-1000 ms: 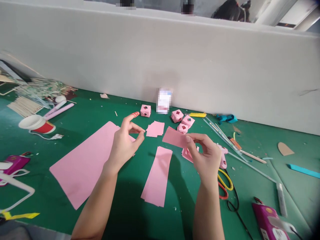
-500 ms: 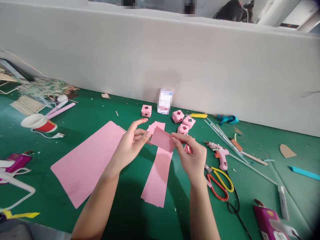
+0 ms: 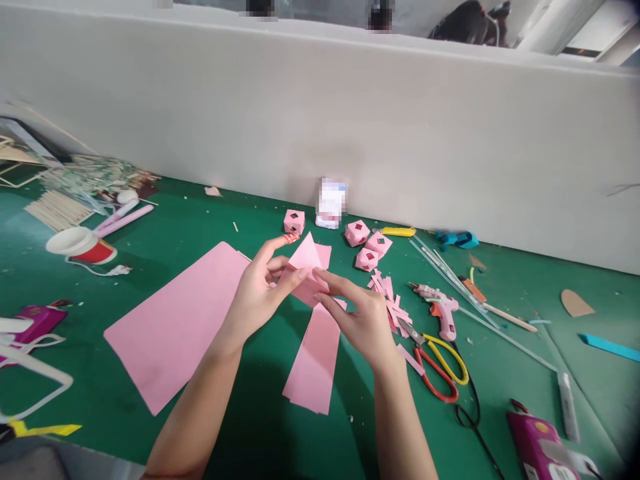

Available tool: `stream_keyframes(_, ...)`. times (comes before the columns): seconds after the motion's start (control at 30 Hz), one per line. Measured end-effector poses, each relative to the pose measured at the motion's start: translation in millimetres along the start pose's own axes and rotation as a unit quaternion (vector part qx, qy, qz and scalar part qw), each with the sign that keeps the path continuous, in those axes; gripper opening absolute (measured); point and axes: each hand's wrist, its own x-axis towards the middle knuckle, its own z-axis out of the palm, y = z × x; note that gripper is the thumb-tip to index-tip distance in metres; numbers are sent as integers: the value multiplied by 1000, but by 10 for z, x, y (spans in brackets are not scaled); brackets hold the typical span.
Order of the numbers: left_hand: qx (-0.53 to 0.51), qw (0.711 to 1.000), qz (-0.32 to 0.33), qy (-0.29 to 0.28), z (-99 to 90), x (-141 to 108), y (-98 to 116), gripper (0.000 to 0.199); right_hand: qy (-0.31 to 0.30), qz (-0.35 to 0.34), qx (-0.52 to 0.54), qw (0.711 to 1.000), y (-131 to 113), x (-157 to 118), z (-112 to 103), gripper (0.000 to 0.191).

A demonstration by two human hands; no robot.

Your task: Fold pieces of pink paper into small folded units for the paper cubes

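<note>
Between my two hands is a small piece of pink paper [image 3: 306, 257], bent over so that a pointed corner stands up at its top. My left hand [image 3: 265, 283] is closed on its left side, thumb in front, with the forefinger stretched out beyond it. At the right edge my right hand [image 3: 357, 310] pinches the paper between thumb and fingers. Long pink paper strips [image 3: 315, 363] lie stacked on the green table below the hands. To the left rests a large pink sheet [image 3: 175, 327]. Folded pink paper shapes with diamond-shaped holes [image 3: 357, 233] sit behind my hands.
On the right lie scissors [image 3: 440, 363], a pink glue gun [image 3: 440, 310], narrow pink paper scraps [image 3: 390, 300] and a yellow cutter [image 3: 397, 232]. A paper cup [image 3: 83, 247] lies tipped at left, near wooden sticks [image 3: 59, 210]. A phone [image 3: 331, 203] leans against the white partition [image 3: 250, 113].
The paper was held out flat; now it is bent over with a corner pointing up. My right hand has moved left and slightly down, uncovering the scraps by the scissors.
</note>
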Motion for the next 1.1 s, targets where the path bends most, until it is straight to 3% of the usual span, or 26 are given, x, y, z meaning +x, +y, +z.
stream_keyframes(0.1,32,999,10,8,0,-3,-15,56,6,33,-12,999,-11,11,18,45)
stream_keyframes(0.47,81,995,45,-37,12,-36,-20,52,21,58,85,994,-14,45,-15,39)
stream_keyframes(0.67,85,995,52,-24,-14,-49,-20,58,82,65,79,991,57,38,12,30)
stream_keyframes(0.93,97,994,36,-24,-3,-14,2,57,154,53,249,955,57,38,17,15)
stream_keyframes(1.1,36,999,22,-28,-33,28,-53,46,57,17,266,962,-22,8,-112,20)
